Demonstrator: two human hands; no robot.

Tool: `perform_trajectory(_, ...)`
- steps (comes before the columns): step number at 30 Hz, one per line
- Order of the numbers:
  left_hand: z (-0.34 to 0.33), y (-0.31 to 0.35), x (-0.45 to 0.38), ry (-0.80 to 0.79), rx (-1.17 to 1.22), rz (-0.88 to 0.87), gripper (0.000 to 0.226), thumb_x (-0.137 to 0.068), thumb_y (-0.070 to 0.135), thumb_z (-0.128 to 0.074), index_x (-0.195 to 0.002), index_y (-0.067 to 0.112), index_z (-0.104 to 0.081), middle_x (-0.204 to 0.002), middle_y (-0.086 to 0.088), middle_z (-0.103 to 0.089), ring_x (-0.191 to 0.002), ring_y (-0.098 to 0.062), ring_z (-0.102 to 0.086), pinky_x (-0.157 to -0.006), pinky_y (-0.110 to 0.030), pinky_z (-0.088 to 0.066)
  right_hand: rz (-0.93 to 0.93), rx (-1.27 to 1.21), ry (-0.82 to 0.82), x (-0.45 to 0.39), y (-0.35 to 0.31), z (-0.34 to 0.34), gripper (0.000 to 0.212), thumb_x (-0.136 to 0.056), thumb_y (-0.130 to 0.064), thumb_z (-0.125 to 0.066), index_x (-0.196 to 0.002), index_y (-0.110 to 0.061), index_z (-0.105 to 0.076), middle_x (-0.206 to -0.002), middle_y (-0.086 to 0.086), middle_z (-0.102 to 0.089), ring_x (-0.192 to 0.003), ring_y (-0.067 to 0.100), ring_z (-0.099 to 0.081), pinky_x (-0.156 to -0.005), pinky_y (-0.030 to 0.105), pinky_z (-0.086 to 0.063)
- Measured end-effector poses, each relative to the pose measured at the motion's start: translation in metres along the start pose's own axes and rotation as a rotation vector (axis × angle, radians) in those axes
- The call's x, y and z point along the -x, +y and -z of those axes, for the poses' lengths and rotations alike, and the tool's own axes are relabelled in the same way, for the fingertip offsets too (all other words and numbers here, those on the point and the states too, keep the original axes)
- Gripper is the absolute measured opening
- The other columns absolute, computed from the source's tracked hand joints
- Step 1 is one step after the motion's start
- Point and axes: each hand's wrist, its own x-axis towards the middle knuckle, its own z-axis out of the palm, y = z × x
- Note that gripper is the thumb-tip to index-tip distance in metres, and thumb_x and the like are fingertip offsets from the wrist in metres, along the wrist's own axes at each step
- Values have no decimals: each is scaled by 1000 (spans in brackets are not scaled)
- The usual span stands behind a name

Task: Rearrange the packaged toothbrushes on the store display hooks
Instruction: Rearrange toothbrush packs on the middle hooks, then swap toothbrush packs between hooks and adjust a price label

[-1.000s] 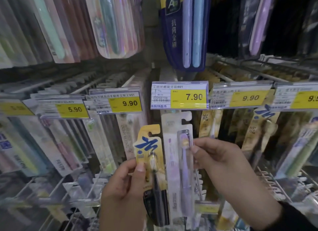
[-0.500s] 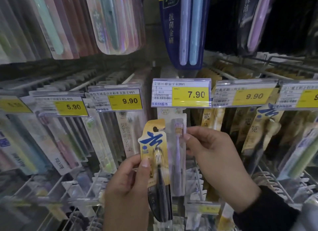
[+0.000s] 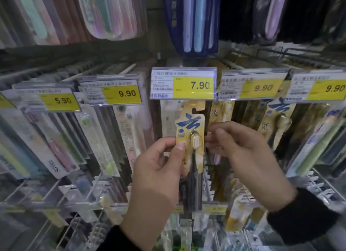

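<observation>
The left hand [image 3: 159, 168] pinches a yellow toothbrush pack [image 3: 191, 136] by its left edge, thumb on the front of the card, holding it upright just below the 7.90 price tag [image 3: 183, 84]. The pack carries a blue brush-stroke mark near its top, and a dark-handled toothbrush with pale bristles shows through its blister. Its hang notch sits just under the tag; whether it is on a hook cannot be told.

The right hand [image 3: 241, 149] is just beside the pack's right edge, fingers curled inward; a bit of lilac handle [image 3: 216, 159] shows under them, but whether the hand grips it is too blurred to tell. A dark sleeve [image 3: 299, 215] covers that wrist.

Behind the held pack hangs a pale pack [image 3: 168, 119] on the same column. To the right, under a 9.90 price tag [image 3: 250, 86], hang more yellow packs [image 3: 277, 116] with the same blue mark. To the left, under another 9.90 tag [image 3: 112, 92] and a 5.90 tag [image 3: 46, 99], hang rows of clear-packaged toothbrushes [image 3: 93, 134]. Above, a dark blue pack [image 3: 191, 20] holds pale blue brushes.
</observation>
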Motion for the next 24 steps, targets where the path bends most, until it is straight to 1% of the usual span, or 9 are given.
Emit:
perform_trajectory(3,-17,-2,1,-46,-39,23,19,-94,22,-63,-80,29,-74,-52,1,-64,-43,-3,-53,-52,-20,-47,89,-58,-73,27,-11,14,25,-95,-38,-53,-104,-26,-73,-96,-9,-78,-93,5,-73,-82,22,-59)
perform_trajectory(5,-29,1,2,-87,-59,17,19,-95,21,-62,-85,32,-75,-62,2,-70,-49,-6,-61,-52,-21,-49,63,-62,-89,29,-11,20,21,-84,-39,-61,-100,-31,-73,-95,-14,-78,-91,1,-72,-82,18,-57)
perform_trajectory(7,-37,6,3,-95,-35,-2,21,-96,17,-61,-97,36,-72,-79,5,-74,-55,-8,-66,-51,-17,-48,38,-83,-73,26,-8,28,20,-80,-35,-64,-97,-29,-73,-93,-13,-79,-88,1,-73,-81,19,-57)
perform_trajectory(11,-45,20,8,-98,-148,-209,43,-97,19,-58,-118,56,-59,-84,7,-66,-66,-4,-62,-58,-7,-45,23,-51,-47,23,3,43,20,-88,-33,-62,-105,-27,-70,-99,-7,-78,-94,5,-72,-84,26,-54)
perform_trajectory(14,-54,35,14,-175,-170,-390,53,-99,9,-53,-131,52,-53,-116,21,-62,-71,-5,-57,-67,-11,-47,36,-16,-32,21,8,51,17,-98,-26,-56,-109,-27,-69,-103,-2,-77,-99,11,-71,-90,34,-54)
perform_trajectory(16,-60,40,16,-212,-146,-436,51,-100,11,-51,-135,49,-53,-127,22,-59,-78,-5,-60,-73,-8,-48,54,-17,-26,20,7,54,17,-98,-28,-54,-108,-29,-68,-101,-2,-76,-97,13,-71,-87,35,-55)
perform_trajectory(18,-63,42,19,-229,-106,-406,47,-97,19,-49,-128,54,-56,-126,12,-64,-82,-10,-64,-74,-10,-49,68,-16,-25,19,7,55,16,-99,-26,-53,-106,-29,-67,-99,-5,-76,-95,11,-71,-85,32,-55)
perform_trajectory(21,-71,44,22,-156,-100,-326,39,-97,21,-50,-114,53,-64,-103,7,-67,-69,-9,-59,-69,-19,-48,55,-11,-22,21,10,58,16,-100,-22,-54,-107,-28,-67,-99,-6,-76,-95,9,-70,-82,30,-54)
perform_trajectory(24,-76,48,20,-146,-72,-220,36,-98,17,-54,-110,50,-64,-98,4,-63,-63,-2,-57,-63,-10,-45,32,-17,-22,22,15,60,15,-100,-24,-54,-106,-29,-67,-100,-7,-76,-95,8,-70,-83,32,-52)
